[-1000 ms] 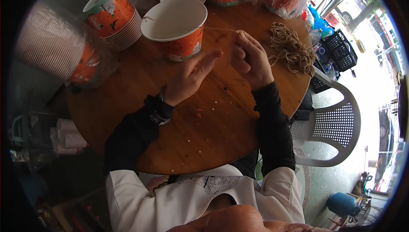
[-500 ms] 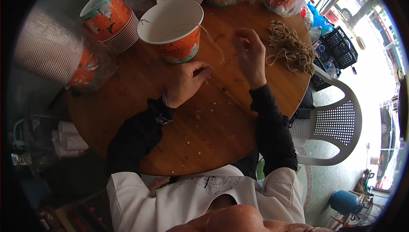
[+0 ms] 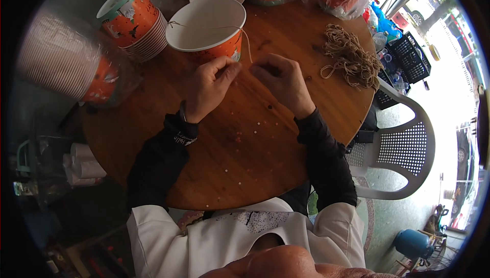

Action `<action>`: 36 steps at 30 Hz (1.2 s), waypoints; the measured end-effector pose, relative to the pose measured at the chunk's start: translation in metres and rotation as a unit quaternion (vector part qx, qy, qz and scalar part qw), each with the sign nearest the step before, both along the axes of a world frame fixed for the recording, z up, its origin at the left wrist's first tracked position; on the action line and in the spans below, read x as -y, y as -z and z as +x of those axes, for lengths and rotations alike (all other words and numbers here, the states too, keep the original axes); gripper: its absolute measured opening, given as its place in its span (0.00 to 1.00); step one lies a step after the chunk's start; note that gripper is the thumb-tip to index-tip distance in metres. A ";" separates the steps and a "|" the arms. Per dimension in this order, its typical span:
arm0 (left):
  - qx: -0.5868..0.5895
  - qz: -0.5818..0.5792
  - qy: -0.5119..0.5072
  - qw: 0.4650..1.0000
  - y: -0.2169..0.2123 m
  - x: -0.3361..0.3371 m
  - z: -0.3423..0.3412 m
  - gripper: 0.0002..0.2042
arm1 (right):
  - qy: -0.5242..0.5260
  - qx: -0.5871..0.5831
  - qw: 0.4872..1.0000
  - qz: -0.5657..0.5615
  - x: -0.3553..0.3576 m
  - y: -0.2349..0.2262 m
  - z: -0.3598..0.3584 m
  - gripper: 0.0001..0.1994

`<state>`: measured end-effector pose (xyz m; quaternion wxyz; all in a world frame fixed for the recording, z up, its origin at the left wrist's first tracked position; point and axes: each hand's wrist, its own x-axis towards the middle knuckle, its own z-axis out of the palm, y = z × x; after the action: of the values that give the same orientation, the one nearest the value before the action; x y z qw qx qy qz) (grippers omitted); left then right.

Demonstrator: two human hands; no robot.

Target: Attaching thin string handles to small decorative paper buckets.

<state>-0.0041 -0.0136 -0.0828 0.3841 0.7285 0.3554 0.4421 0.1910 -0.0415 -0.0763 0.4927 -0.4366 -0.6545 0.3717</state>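
Note:
An orange paper bucket with a white inside stands on the round wooden table, right in front of my hands. A thin brown string runs across its rim and down its right side. My left hand pinches the string's lower end against the bucket's wall, fingers closed. My right hand sits just to the right, fingers curled near the same string end; whether it grips the string is hidden.
A stack of orange buckets stands at the left, a wrapped sleeve of cups further left. More buckets line the far edge. A pile of brown strings lies at the right. A white plastic chair stands beside the table.
Both hands have come together below the bucket. The string that was stretched out to the right now hangs down the bucket's side, with its end at my left fingers.

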 end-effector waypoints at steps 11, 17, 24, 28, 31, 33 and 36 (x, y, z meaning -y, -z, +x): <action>0.056 -0.068 0.012 0.996 -0.010 0.015 0.011 0.19 | -0.013 -0.039 0.999 0.000 0.001 -0.003 0.004 0.05; -0.023 0.037 -0.023 0.999 -0.010 0.012 0.010 0.13 | -0.023 -0.036 0.999 -0.020 0.002 -0.003 0.001 0.05; -0.055 0.193 -0.068 0.977 -0.005 0.014 0.014 0.05 | -0.010 -0.001 1.000 -0.007 0.001 -0.002 0.003 0.05; -0.066 0.224 -0.068 0.970 -0.008 0.015 0.016 0.04 | -0.013 -0.002 1.000 -0.001 0.001 -0.003 0.003 0.06; -0.088 0.276 -0.068 0.955 -0.008 0.014 0.017 0.04 | -0.010 -0.007 0.999 0.040 0.001 -0.002 0.003 0.06; -0.105 0.307 -0.079 0.943 -0.008 0.013 0.016 0.05 | -0.019 -0.004 1.000 0.018 0.001 -0.002 0.003 0.06; -0.163 0.318 -0.087 0.930 -0.007 0.015 0.014 0.05 | -0.018 0.020 0.999 0.024 0.000 -0.003 0.005 0.06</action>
<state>0.0102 -0.0287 -0.0757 0.0290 0.8410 0.3157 0.4384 0.1959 -0.0415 -0.0731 0.4828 -0.4199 -0.6810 0.3560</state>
